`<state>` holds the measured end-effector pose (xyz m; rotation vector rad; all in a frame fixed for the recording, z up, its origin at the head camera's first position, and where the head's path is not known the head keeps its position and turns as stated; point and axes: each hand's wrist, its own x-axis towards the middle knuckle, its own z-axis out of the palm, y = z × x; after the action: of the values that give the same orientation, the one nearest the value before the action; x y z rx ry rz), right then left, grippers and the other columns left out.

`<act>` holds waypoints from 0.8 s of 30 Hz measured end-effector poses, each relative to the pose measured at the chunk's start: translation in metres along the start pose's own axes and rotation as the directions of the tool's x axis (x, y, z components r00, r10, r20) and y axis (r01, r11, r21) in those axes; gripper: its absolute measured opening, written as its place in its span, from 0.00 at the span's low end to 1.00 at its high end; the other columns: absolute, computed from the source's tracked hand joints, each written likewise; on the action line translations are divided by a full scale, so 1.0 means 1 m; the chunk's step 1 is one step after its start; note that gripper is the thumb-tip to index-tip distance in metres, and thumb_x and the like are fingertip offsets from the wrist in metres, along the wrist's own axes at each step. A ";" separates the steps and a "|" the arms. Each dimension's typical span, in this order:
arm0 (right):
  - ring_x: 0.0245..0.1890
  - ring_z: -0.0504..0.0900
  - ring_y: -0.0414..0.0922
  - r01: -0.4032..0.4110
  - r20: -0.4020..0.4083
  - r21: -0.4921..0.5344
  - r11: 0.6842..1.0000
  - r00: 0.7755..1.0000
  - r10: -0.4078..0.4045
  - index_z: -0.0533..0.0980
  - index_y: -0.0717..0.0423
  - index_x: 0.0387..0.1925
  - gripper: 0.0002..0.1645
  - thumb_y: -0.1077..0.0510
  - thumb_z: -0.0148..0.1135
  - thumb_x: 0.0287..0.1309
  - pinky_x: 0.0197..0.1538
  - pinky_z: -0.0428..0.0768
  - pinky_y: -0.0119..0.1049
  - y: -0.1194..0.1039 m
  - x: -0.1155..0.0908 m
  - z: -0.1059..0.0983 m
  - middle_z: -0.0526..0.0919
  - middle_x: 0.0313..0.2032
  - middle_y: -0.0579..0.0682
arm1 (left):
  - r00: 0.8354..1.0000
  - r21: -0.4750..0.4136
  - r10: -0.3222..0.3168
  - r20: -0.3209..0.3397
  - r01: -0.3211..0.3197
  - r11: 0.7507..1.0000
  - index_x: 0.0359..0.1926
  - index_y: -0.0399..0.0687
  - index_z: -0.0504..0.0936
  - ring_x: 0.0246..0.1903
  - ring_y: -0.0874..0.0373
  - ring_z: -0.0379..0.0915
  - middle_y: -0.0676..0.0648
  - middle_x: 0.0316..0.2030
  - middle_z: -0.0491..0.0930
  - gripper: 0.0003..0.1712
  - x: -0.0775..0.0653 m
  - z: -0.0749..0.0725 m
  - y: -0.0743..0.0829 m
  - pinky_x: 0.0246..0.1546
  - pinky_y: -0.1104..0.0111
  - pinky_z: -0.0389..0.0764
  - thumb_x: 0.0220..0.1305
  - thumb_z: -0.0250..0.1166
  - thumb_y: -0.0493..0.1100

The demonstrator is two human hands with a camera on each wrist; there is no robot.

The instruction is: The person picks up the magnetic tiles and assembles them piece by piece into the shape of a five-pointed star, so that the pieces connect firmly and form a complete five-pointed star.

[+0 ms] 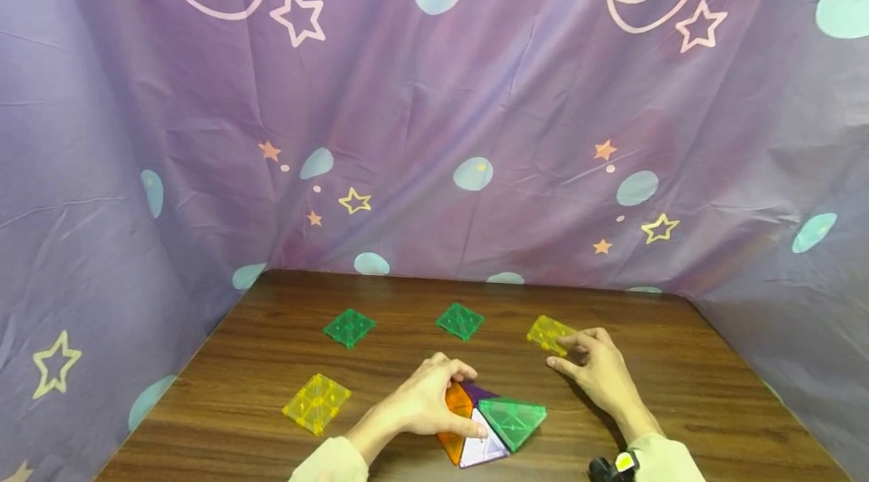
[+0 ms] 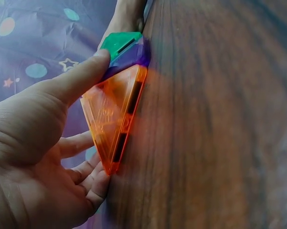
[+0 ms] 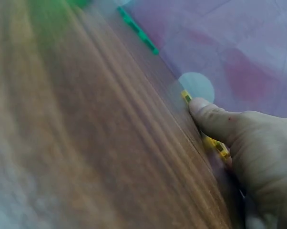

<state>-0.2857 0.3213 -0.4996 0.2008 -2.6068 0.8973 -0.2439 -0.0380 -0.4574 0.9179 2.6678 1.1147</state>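
My left hand (image 1: 431, 399) grips a small built shape of magnetic tiles, its thumb across the front and its fingers around the far side. An orange triangle tile (image 2: 112, 119) faces the left wrist camera. Beside it are a purple tile (image 1: 478, 391), a pale lilac triangle (image 1: 485, 446) and a green triangle (image 1: 514, 422) tilting out to the right. At the back right, my right hand (image 1: 600, 373) has its thumb and fingers at the near right corner of a yellow square magnetic tile (image 1: 545, 333). In the right wrist view, the thumb (image 3: 212, 119) covers part of that tile.
Two green square tiles (image 1: 349, 327) (image 1: 460, 321) lie flat toward the back of the wooden table (image 1: 237, 361). Another yellow square tile (image 1: 317, 403) lies to the left of my left hand. Purple patterned cloth (image 1: 434, 127) hangs behind the table and along both sides.
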 end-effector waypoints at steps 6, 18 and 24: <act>0.46 0.83 0.48 0.082 -0.041 -0.016 0.997 0.996 -0.083 0.89 0.52 0.43 0.25 0.43 0.91 0.51 0.49 0.81 0.42 0.000 0.001 0.002 0.86 0.52 0.53 | 1.000 0.027 -0.009 0.024 0.008 1.000 0.66 0.55 0.86 0.50 0.66 0.68 0.55 0.51 0.74 0.44 -0.001 -0.001 0.002 0.58 0.68 0.76 0.50 0.89 0.63; 0.60 0.82 0.60 0.182 0.010 0.022 0.983 0.983 -0.182 0.89 0.50 0.47 0.30 0.41 0.92 0.46 0.65 0.75 0.61 -0.009 0.000 0.008 0.88 0.57 0.53 | 0.993 -0.255 -0.102 -0.056 0.084 0.963 0.60 0.45 0.88 0.43 0.59 0.73 0.50 0.46 0.80 0.25 0.016 0.000 -0.011 0.45 0.68 0.76 0.72 0.77 0.55; 0.58 0.82 0.54 0.135 0.057 0.072 0.988 0.989 -0.140 0.88 0.43 0.44 0.23 0.44 0.91 0.49 0.65 0.75 0.60 -0.015 -0.001 0.010 0.90 0.58 0.47 | 0.975 -0.312 -0.195 -0.110 0.152 0.938 0.59 0.42 0.88 0.44 0.56 0.73 0.48 0.47 0.80 0.20 0.038 0.006 -0.014 0.44 0.65 0.76 0.73 0.76 0.48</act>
<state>-0.2842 0.3031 -0.4983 0.4282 -2.5835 0.9456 -0.2803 -0.0207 -0.4663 0.5575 2.5174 1.5360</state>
